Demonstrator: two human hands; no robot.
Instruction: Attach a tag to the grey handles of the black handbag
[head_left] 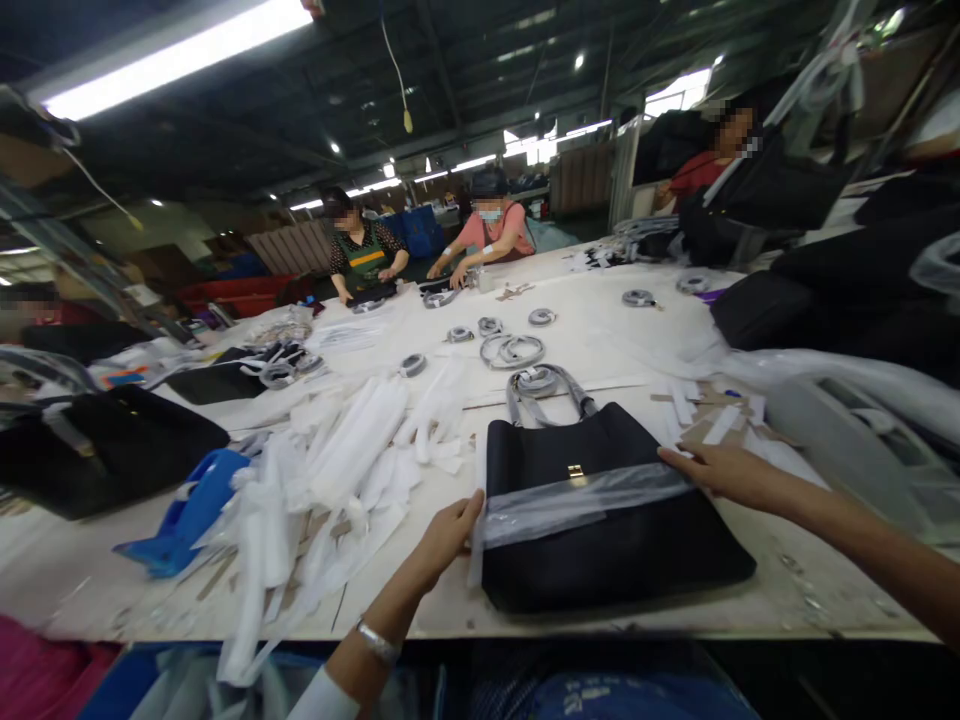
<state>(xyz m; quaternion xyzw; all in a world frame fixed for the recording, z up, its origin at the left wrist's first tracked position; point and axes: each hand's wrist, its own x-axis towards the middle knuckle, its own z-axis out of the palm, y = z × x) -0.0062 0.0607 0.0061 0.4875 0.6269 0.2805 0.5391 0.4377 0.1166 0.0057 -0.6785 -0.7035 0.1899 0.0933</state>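
- Dim factory hall, strip light (pixel 180 55) upper left; pale worktable (pixel 585 340) spans the frame, two co-workers (pixel 367 255) at its far side.
- Black bag (pixel 600 565) lies on it, lower centre-right, handles (pixel 579 392) toward the top of the frame.
- Your left hand (pixel 450 530): thumb and fingers pinching the left end of the clear film band (pixel 585 495).
- Your right hand (pixel 712 470): fingertips at the band's right end; can't tell how tightly they grip.
- Judgement: pull both ends evenly, keep the band level under the gold clasp (pixel 575 472), smooth wrinkles, don't dent the panel.
- Textures: bag smooth, matt, rounded corners; film glossy, crinkled; handles in greyish wrap.
- Left of centre: limp white strips (pixel 337 440), hard blue dispenser (pixel 180 510); round coiled straps (pixel 412 365) above.
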